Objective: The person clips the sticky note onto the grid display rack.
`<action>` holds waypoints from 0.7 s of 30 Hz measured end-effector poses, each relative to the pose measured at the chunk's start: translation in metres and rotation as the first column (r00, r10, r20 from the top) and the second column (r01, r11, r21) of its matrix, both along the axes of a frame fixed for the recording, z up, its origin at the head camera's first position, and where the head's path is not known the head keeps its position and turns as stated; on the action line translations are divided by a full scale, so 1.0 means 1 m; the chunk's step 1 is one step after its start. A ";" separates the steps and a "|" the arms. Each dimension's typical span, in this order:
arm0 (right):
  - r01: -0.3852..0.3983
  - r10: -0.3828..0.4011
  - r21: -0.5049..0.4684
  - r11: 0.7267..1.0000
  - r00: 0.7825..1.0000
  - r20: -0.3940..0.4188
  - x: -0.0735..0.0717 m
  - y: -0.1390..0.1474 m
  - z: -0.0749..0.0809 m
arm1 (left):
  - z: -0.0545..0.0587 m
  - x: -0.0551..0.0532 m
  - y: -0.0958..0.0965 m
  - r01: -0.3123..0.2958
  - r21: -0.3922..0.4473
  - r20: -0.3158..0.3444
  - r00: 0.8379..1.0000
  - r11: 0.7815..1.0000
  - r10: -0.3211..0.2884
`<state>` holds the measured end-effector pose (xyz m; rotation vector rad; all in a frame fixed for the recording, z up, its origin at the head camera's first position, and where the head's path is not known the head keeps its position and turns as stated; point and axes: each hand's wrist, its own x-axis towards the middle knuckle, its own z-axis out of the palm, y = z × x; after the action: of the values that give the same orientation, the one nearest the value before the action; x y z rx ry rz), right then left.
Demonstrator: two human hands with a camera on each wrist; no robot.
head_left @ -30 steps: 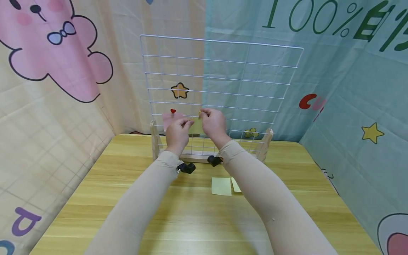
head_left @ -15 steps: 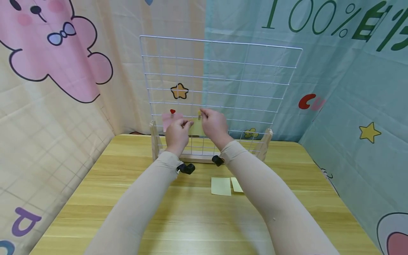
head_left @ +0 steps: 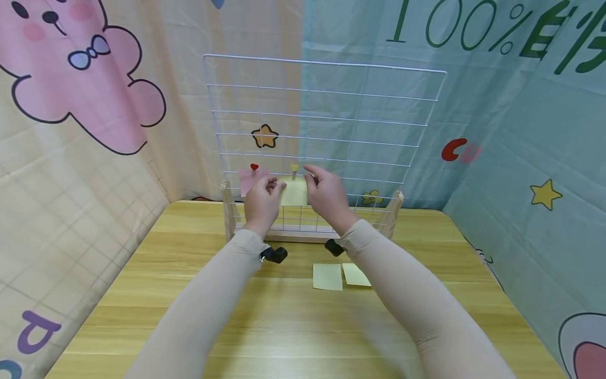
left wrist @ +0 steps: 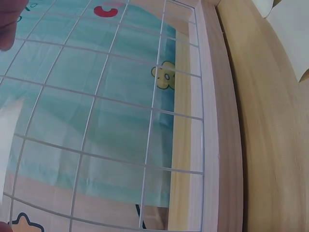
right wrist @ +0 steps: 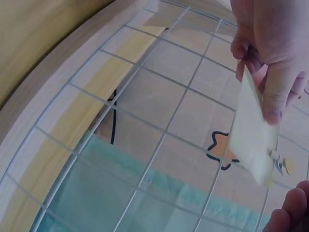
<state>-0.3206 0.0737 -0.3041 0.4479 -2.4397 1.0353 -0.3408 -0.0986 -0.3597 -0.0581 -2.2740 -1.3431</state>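
A pale yellow sticky note [head_left: 294, 192] hangs on the white wire grid [head_left: 326, 92], clipped at its top by a small peg with a yellow heart [head_left: 294, 168]. My left hand [head_left: 260, 204] pinches the note's left edge; in the right wrist view its thumb [right wrist: 277, 94] lies over the paper with fingers behind. My right hand [head_left: 328, 196] is beside the note's right edge, its fingers loosely bent and off the peg. Left of it, a pink sticky note [head_left: 248, 181] hangs under a red heart peg [head_left: 254, 167], partly hidden by my left hand.
The grid stands in a wooden base [head_left: 303, 236] on a wood-grain table [head_left: 284, 326]. Two pale sticky notes lie in front: a left one [head_left: 327, 277] and a right one [head_left: 355, 275], partly covered by my right sleeve. Printed curtains [head_left: 521, 158] close off the back and sides.
My right hand has let go of the yellow heart peg and drawn slightly right, uncovering more of the yellow note. My left hand stays at the note's left edge.
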 end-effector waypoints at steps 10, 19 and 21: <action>-0.010 0.010 0.044 0.999 1.000 -0.010 0.029 0.044 -0.011 | -0.006 0.009 -0.004 0.029 0.022 -0.006 1.000 0.999 -0.029; 0.005 -0.004 0.074 0.997 1.000 -0.011 0.051 0.094 -0.021 | -0.010 0.019 -0.016 0.083 -0.014 0.003 0.997 0.996 -0.083; 0.004 -0.004 0.074 0.997 1.000 -0.005 0.057 0.108 -0.024 | -0.011 0.024 -0.021 0.110 -0.033 0.010 0.994 0.993 -0.110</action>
<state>-0.2637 0.1822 -0.3281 0.4692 -2.4801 0.9438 -0.3167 -0.1194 -0.3705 -0.1925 -2.3301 -1.3627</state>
